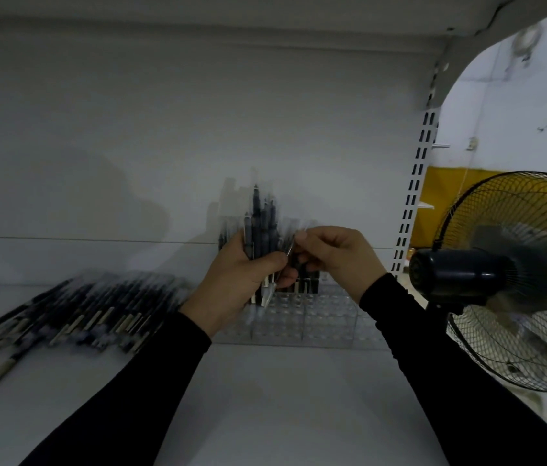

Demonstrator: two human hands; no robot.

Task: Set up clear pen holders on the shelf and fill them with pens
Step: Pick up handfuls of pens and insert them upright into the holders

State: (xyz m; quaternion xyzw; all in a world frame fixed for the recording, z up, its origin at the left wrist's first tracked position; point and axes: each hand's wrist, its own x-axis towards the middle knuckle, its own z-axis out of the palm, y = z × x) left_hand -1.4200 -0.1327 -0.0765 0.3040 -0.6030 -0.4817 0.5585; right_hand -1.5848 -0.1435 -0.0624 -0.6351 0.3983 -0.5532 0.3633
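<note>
On the white shelf (265, 398), towards the back and a little right of the middle, stands a clear pen holder (302, 317), a gridded block of small square cells. A few dark pens already stand in its rear cells, just behind the hands. Above the holder's left part the left hand (238, 280) grips a bundle of pens (260, 227) upright, its fingers and thumb curled round the lower barrels while the dark upper ends fan out above the fist; pale ends poke out below the palm. Beside it, touching at the fingertips, the right hand (332, 253) has its thumb and forefinger pinched together on what looks like a single thin pen at the bundle's right edge, though blur makes that item hard to make out; its other fingers are loosely curled beneath. Both forearms wear black sleeves (440, 364). To the left on the shelf lies a loose pile of pens (73, 314), dark with pale ends, spread flat in a slanting row, well apart from the holder. At the right, beyond the slotted shelf upright (411, 193), a standing fan (517, 274) with a yellow-tinted grille faces away.
</note>
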